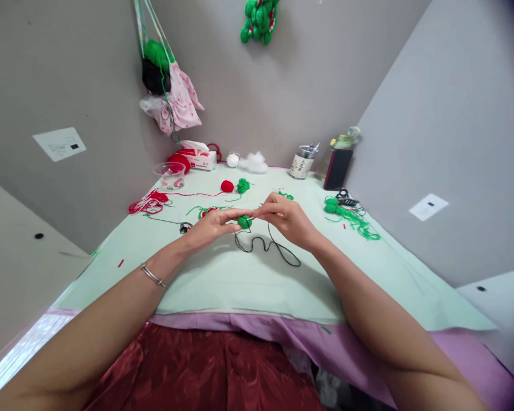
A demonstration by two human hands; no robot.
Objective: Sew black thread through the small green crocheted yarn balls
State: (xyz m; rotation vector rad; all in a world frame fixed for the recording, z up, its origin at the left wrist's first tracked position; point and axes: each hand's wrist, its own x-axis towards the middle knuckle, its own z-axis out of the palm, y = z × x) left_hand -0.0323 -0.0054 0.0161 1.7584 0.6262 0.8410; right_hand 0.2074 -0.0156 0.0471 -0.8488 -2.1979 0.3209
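Note:
Between the thumb and fingers of my left hand [216,225] sits a small green yarn ball [244,222]. My right hand [289,218] pinches a thin, light-coloured needle-like tool [251,218] whose tip meets the green ball; its exact kind is too small to tell. A dark strand of yarn [263,245] hangs from the work and loops on the table below both hands. Just behind my left hand lies a red, white and green crocheted piece [208,212], partly hidden by the fingers.
At the back stand a tissue box [199,158], a clear plastic tub [171,177], a pen tin [303,162], a bottle [345,140] and a leaning phone [338,169]. Red yarn [152,201] lies left. Green yarn [351,217] and black-handled scissors [346,198] lie right.

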